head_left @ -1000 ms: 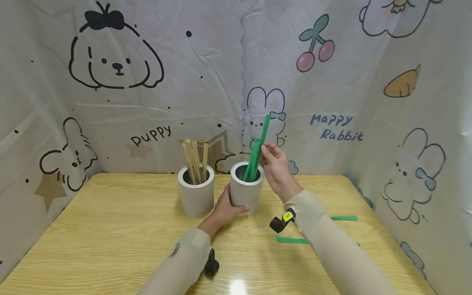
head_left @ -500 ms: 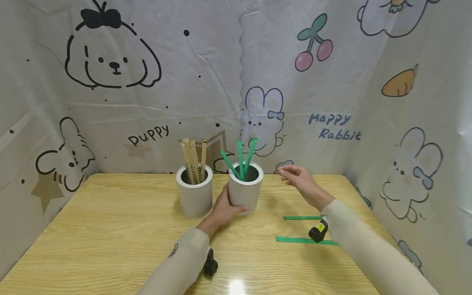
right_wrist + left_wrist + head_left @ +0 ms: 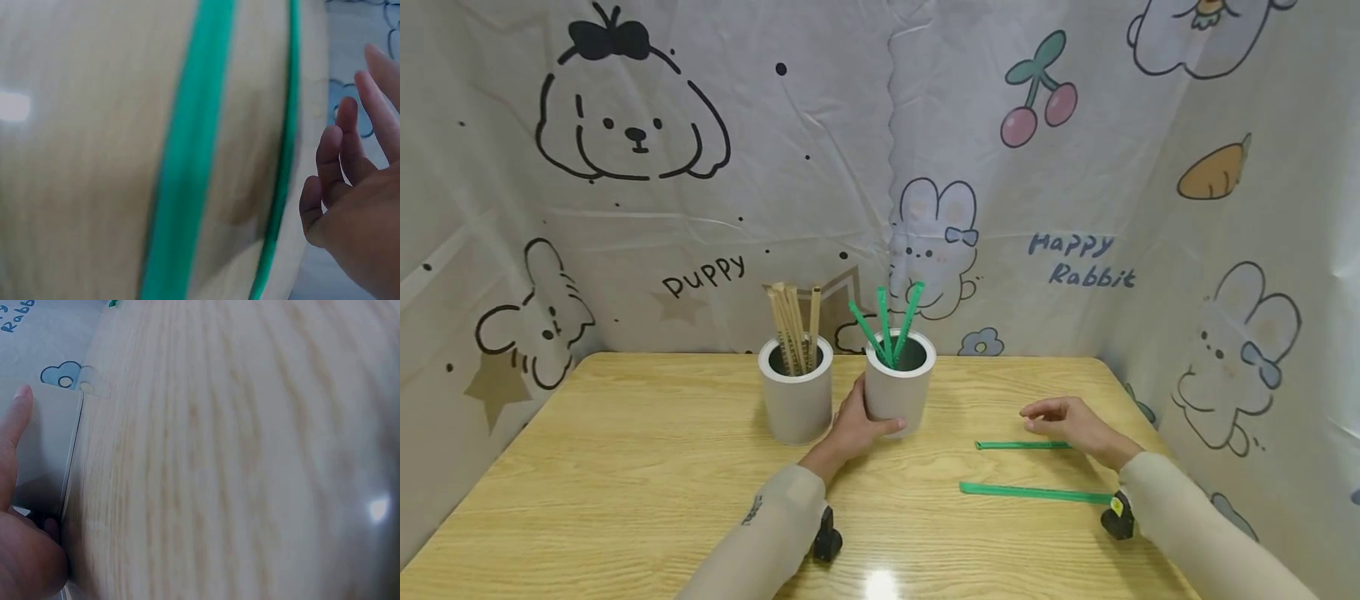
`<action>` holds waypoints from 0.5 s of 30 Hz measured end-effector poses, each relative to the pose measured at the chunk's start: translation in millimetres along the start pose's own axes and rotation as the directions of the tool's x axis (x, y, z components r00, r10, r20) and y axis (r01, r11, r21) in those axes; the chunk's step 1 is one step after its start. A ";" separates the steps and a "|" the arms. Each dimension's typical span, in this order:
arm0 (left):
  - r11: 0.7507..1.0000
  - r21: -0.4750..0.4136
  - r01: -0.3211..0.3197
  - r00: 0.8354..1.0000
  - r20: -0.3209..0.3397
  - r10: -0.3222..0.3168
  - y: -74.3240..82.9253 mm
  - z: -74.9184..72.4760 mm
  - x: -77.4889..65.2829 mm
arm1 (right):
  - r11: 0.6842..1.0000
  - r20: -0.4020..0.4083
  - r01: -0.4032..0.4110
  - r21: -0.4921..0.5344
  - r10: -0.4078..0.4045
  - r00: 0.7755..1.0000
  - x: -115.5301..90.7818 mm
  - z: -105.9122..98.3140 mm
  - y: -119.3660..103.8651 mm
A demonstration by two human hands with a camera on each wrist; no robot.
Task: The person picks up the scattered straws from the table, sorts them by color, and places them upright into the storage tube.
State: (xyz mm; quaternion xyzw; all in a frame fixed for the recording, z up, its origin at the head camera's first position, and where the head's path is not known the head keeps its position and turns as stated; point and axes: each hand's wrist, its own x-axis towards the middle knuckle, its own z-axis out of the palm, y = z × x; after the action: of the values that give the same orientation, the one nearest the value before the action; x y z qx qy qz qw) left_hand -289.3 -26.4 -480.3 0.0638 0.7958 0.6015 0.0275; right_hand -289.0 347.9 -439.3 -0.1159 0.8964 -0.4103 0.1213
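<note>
My left hand holds a white cup low on its side, thumb across the front; in the left wrist view, that hand lies against the cup wall. Several thin green sticks, like wrapped straws, lean in this cup. My right hand hovers over the far one of two green straws on the table, fingers loosely bent and nothing between them. Nearer lies the other green straw. In the right wrist view, the right hand appears beside both straws, apart from them.
Left of the held cup stands a second white cup with several tan straws in it. The wooden table ends at a printed cloth backdrop behind and at the sides.
My right hand has let a green straw go into the cup and moved right and down to above the table straws. The left hand keeps its hold on the cup.
</note>
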 end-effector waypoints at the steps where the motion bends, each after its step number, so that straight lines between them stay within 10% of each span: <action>1: 1.000 -0.001 0.001 1.000 0.003 -0.001 0.3 0.7 -0.1 | 1.000 0.011 0.007 -0.010 -0.007 1.000 -2.5 -0.9 4.5; 15: 1.000 0.007 -0.015 1.000 -0.006 0.015 0.5 2.5 -0.8 | 0.985 0.078 0.150 -0.084 -0.144 0.987 -8.0 -1.0 24.4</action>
State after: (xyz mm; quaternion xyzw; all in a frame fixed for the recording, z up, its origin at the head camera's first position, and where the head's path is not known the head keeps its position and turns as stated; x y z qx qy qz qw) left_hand -288.1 -24.0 -480.5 0.0680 0.7974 0.5992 0.0203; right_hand -284.4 366.6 -456.3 -0.2017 0.8980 -0.3730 0.1172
